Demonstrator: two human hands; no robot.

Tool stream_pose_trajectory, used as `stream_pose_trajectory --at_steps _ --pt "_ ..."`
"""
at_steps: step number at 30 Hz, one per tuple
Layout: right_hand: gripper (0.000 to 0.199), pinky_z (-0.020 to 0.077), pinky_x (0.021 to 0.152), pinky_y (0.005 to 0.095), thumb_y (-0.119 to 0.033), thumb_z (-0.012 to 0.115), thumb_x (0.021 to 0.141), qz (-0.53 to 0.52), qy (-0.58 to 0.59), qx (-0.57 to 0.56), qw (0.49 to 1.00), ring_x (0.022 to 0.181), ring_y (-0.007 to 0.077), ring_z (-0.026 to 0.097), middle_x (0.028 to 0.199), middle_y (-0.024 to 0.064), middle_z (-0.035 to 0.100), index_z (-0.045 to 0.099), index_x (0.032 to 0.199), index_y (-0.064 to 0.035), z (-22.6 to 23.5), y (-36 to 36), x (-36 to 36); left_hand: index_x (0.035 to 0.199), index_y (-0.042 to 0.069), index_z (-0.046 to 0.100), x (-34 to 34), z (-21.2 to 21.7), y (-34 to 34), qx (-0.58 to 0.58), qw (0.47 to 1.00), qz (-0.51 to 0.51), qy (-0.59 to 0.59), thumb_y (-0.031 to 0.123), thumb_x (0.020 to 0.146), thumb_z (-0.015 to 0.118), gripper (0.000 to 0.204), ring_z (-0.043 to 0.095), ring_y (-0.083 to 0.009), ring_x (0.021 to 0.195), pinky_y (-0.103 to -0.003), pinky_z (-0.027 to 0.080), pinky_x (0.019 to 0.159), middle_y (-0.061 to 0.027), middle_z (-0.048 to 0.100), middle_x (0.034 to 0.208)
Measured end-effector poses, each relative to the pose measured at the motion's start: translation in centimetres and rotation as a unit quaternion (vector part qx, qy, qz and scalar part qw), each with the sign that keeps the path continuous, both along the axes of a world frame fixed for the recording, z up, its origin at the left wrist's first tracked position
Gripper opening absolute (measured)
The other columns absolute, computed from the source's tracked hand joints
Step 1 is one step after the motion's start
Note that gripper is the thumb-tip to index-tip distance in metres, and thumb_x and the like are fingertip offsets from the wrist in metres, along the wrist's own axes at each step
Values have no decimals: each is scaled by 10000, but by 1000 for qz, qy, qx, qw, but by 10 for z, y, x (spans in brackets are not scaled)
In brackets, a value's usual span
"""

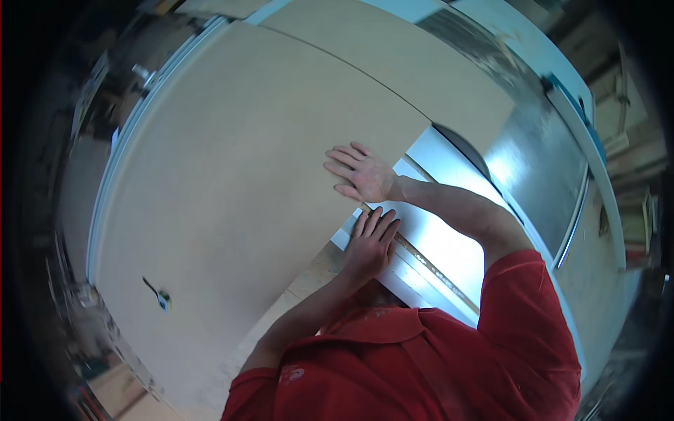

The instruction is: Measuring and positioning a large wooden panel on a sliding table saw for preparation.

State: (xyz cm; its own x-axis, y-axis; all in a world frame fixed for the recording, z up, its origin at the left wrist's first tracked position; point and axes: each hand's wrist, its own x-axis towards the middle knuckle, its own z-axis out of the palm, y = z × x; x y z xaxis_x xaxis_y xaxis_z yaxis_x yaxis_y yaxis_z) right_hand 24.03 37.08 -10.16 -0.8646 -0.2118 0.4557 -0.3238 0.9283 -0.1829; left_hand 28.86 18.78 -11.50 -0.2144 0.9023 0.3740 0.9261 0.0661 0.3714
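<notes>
A large tan board [232,154] lies across a table saw, and a thin dark cut line runs over it from the dark curved saw blade [463,146] toward the far left. My right hand [365,173] rests flat on the board near its front edge, fingers spread, left of the blade. Just nearer to me, my left hand [372,245] lies at that edge with its fingers stretched out beside a slot in the shiny metal saw table [442,238]. Neither hand holds anything. Beyond the cut line is another part of the board [393,52].
A small blue and dark object [163,300], too small to name, lies on the board's left part. To the right stand a curved-looking pale fence [586,140] with a teal part and a metal rail [574,217]. A pale metal rail [112,168] borders the board's left side.
</notes>
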Motion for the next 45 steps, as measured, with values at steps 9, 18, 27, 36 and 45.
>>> stream_pose_trajectory --at_steps 9,18,27,36,45 --pt "497 318 1086 532 -257 579 920 40 17 42 998 1296 392 437 1400 221 461 516 1337 6 4 -29 36 1069 53 665 31 10 -84 155 972 131 -117 34 706 651 364 550 -324 1173 -471 387 1068 -125 633 1152" --pt "467 313 1107 505 -199 556 932 -91 -41 -54 994 1303 408 419 1398 228 447 481 1331 31 -6 -155 78 1416 64 435 -187 31 -529 -158 665 700 207 316 785 718 736 528 -367 1147 -503 468 914 -168 568 1280" --pt "443 397 1067 468 -230 566 941 -277 -171 -89 941 1267 387 467 1430 216 420 503 1322 -14 -32 -157 125 1310 198 597 -269 -54 -543 -119 706 687 126 346 923 491 427 511 -356 1180 -445 403 1002 -174 544 1313" --pt "457 472 967 404 -254 597 900 -390 -130 -250 877 1120 365 595 1249 253 590 553 1258 28 -14 -44 11 1203 185 670 -326 -38 -543 -96 704 687 151 314 926 478 361 537 -350 1093 -460 443 943 -171 584 1226" --pt "530 520 840 355 -176 617 794 -441 99 -334 827 894 265 682 1030 204 704 560 1239 107 -92 124 -123 1210 179 661 -313 -73 -507 -125 660 725 150 316 929 456 374 532 -318 1136 -450 412 968 -168 598 1220"
